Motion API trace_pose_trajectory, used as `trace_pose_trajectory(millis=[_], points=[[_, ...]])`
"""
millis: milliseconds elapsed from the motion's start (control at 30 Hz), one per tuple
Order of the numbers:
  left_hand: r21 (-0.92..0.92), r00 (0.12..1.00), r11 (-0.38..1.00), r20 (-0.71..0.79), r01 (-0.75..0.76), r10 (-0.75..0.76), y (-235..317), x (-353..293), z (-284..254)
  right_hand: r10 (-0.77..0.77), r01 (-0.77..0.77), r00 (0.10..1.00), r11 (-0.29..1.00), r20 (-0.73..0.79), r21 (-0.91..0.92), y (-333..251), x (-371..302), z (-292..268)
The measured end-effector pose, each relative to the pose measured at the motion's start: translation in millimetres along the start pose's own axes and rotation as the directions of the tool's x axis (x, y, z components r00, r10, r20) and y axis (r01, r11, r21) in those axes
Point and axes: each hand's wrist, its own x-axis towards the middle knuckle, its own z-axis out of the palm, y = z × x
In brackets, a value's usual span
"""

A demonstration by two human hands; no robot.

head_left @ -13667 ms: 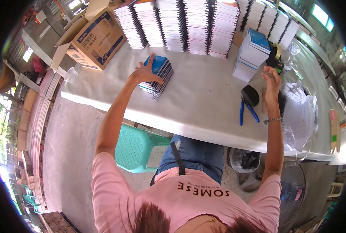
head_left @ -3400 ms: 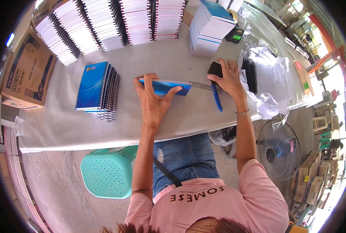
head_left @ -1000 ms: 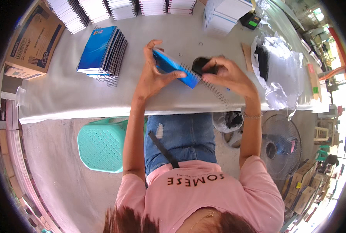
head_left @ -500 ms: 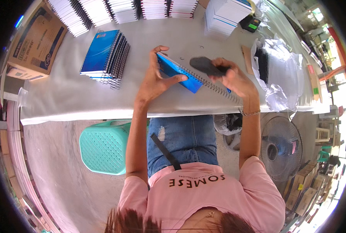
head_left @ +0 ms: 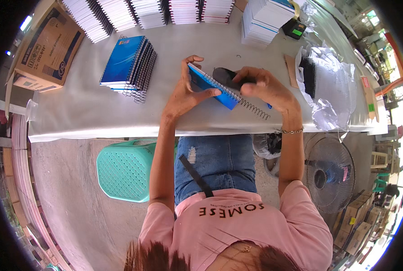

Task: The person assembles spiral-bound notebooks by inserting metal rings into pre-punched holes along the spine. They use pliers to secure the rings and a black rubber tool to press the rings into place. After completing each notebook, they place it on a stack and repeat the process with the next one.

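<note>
My left hand [head_left: 188, 92] is closed round a small blue-covered notebook [head_left: 224, 98], tilted above the table with its thumb on the cover. A dark spiral wire [head_left: 255, 108] runs along the notebook's edge, and its loose end sticks out past the lower right corner. In my right hand [head_left: 267, 88] is a dark, rounded, flat piece [head_left: 226, 77], lying against or just over the coiled edge; its exact kind does not show. A small blue bit near the right palm is too small to name.
Spiral-bound blue notebooks [head_left: 124, 61] are stacked at left, beside a cardboard box [head_left: 50, 49]. Stacks of bound pages [head_left: 183, 11] line the far side. Crumpled white wrapping [head_left: 330, 86] with black coils [head_left: 306, 77] lies right. A green stool [head_left: 124, 171] and a fan [head_left: 330, 174] stand below.
The wire's loose end has become shorter, with more of it along the notebook's edge. My right hand and the dark piece have shifted left, closer to the notebook. The whole view has shifted slightly.
</note>
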Motion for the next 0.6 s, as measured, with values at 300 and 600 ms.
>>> trace_pose_trajectory(millis=[300,600], points=[[-0.042,0.999,0.998,0.029,0.037,-0.035,1,-1,-1,0.087,-0.084,0.995,0.995,0.044,-0.054,-18,3,-5],[-0.031,1.0,0.999,0.025,-0.01,0.011,0,-1,-1,0.043,-0.042,0.999,0.998,0.002,-0.053,-11,12,9]])
